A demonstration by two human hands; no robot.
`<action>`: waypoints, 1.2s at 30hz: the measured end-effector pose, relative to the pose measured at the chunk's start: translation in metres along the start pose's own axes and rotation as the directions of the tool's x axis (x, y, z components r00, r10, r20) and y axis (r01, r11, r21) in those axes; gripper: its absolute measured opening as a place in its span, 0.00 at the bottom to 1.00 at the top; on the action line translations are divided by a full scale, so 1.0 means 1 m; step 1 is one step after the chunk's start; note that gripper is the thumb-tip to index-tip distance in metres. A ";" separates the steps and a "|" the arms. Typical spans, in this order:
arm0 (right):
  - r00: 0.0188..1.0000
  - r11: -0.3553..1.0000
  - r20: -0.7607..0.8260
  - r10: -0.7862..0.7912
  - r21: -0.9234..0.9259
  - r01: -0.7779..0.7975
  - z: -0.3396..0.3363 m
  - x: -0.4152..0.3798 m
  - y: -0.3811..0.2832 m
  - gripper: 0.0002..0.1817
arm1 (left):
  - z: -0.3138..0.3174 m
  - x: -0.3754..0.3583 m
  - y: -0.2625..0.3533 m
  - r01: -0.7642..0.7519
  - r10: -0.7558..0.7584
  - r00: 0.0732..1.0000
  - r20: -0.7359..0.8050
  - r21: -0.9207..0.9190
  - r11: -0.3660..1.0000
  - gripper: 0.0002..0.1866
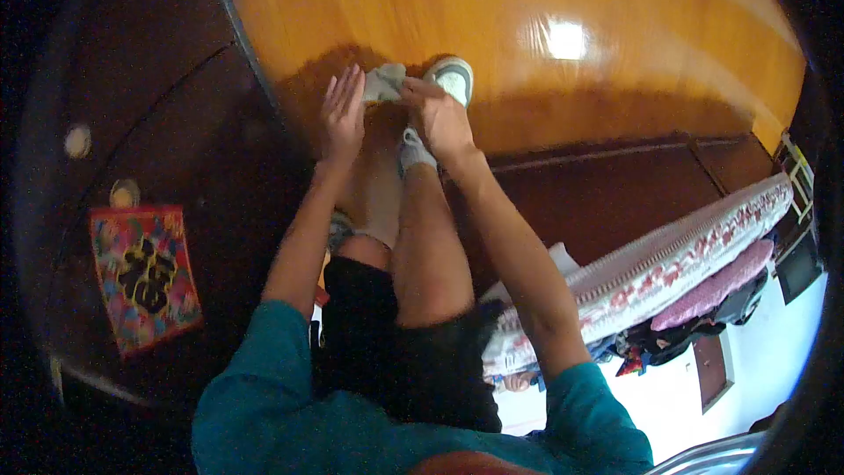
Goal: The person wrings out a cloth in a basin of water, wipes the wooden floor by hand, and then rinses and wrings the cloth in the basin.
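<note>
A pale grey sock [384, 84] shows between my two hands. My right hand [440, 116] has its fingers closed on the right end of the sock. On its other side my left hand [345, 114] is held with fingers stretched out, its inner side right at the sock's edge. Just beyond my right hand is a white and grey shoe [454, 79], partly covered by that hand. A light sock [415, 151] covers the ankle of my leg beneath my right wrist.
Glossy orange-brown wood [615, 0] fills the far side, with a bright reflection. At the right lies a white flowered cloth [642, 277], with a pink cloth [716, 281] and dark clothes beside it. A colourful red-edged poster [147, 277] hangs on the dark surface at the left.
</note>
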State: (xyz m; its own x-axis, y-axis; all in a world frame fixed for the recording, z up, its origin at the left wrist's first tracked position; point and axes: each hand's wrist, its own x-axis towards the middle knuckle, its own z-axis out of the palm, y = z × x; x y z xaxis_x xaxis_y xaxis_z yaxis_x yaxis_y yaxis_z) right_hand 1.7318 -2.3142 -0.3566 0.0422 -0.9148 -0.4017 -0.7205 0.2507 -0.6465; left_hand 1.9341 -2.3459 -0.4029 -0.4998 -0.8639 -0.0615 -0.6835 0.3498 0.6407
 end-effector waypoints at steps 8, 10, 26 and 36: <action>0.998 0.998 -0.041 0.047 -0.051 -0.049 -0.102 -0.044 -0.069 0.19 | -0.110 0.010 0.121 -0.006 -0.002 0.994 0.111 0.070 0.998 0.25; 0.973 0.999 -0.225 -0.051 -0.002 0.052 -0.135 -0.057 -0.091 0.19 | -0.133 0.015 0.148 0.037 -0.046 0.987 0.153 0.062 0.997 0.26; 0.971 0.989 -0.234 -0.047 0.127 0.079 -0.304 -0.170 -0.252 0.18 | -0.347 -0.003 0.345 0.380 -0.369 0.922 0.114 -0.106 0.919 0.22; 0.959 0.981 -0.254 -0.127 0.111 0.160 -0.298 -0.198 -0.332 0.15 | -0.415 -0.052 0.368 0.489 -0.494 0.869 0.025 -0.187 0.852 0.20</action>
State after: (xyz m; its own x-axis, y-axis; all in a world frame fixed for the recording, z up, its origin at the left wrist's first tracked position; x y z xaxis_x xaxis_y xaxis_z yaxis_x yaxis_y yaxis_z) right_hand 1.7560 -2.3107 0.1306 -0.0437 -0.9894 -0.1382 -0.6233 0.1351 -0.7702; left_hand 1.9295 -2.3229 0.1539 -0.1098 -0.9148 -0.3887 -0.7272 -0.1927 0.6588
